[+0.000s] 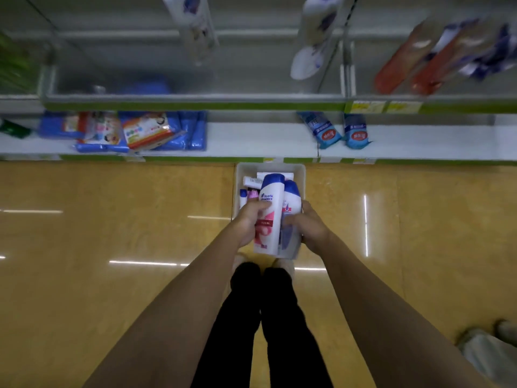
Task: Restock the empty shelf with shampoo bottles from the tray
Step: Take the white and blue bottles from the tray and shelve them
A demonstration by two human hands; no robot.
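I look straight down at a white tray (298, 175) on the floor in front of the shelves. My left hand (247, 222) grips a white shampoo bottle with a blue cap and pink label (270, 208), held above the tray. My right hand (309, 229) holds a second white, blue-capped shampoo bottle (291, 200) right beside the first. Several smaller bottles (250, 190) still lie in the tray. Above, the middle shelf (195, 79) is mostly bare, with two white shampoo bottles (313, 46) standing higher up.
The bottom shelf (251, 138) carries blue and orange packets on the left and two blue pouches (327, 131) on the right. Red-brown bottles (405, 65) stand at the upper right. My legs and shoes are just below the tray. Another person's shoe (486, 351) shows at the lower right.
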